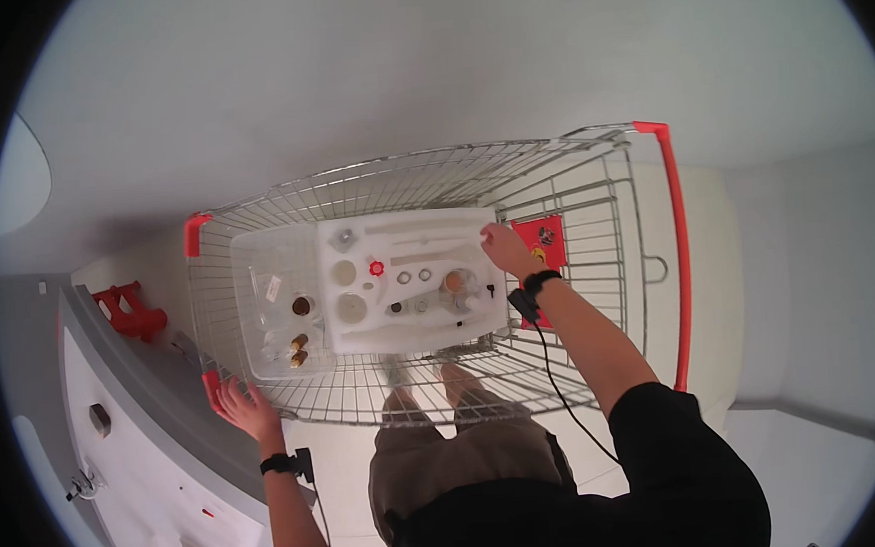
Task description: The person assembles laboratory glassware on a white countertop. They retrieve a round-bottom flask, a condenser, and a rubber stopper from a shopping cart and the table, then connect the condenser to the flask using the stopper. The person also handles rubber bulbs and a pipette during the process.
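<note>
A wire shopping cart [431, 160] with red corners and a red handle stands in front of me. My left hand [248, 407] is closed round its near left corner, at the red corner piece [212, 390]. My right hand [509, 250] is over the right edge of a white foam tray [411, 337]; its fingers are curled, and what they hold, if anything, is hidden. The tray has cut-outs with a red knob [377, 268], metal rings and small glass parts. Left of it, a clear plastic bin [256, 247] holds a dark-topped jar [303, 306] and brown-and-gold pieces [299, 349].
Under my right wrist lies a red panel [545, 235] in the cart. To the left runs a white counter [152, 431] with faucets. A red stool [131, 310] stands behind it by the wall. A cable [565, 396] hangs from my right wristband.
</note>
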A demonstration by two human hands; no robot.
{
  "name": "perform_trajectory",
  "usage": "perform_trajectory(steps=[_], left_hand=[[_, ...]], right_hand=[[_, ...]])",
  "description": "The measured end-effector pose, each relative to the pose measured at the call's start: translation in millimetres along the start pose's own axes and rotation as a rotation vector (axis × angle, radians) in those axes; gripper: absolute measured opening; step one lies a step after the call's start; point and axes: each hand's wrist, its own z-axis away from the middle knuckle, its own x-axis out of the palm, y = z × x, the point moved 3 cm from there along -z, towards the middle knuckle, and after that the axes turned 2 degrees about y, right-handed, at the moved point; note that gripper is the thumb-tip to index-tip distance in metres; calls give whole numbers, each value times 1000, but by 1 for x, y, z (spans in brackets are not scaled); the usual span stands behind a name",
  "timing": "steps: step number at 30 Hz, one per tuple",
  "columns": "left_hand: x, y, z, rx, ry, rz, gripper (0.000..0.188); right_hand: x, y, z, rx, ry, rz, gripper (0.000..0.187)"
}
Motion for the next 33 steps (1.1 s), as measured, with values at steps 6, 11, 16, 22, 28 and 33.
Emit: perform_trajectory(steps=[6, 11, 16, 22, 28, 33], left_hand=[[1, 0, 0, -5, -93, -20, 37], [0, 5, -5, 1, -78, 88, 39], [-9, 15, -8, -7, -38, 90, 41], [-10, 16, -6, -17, -41, 108, 41], [-11, 17, -6, -31, -29, 122, 41], [-12, 19, -6, -34, -13, 116, 43]], right_hand=[[52, 36, -75, -44, 10, 278, 25], [64, 39, -82, 3, 89, 346, 26], [73, 29, -73, -152, 239, 390, 22], [77, 25, -75, -161, 198, 457, 15], [82, 25, -70, -310, 193, 620, 17], [75, 20, -63, -408, 189, 698, 18]])
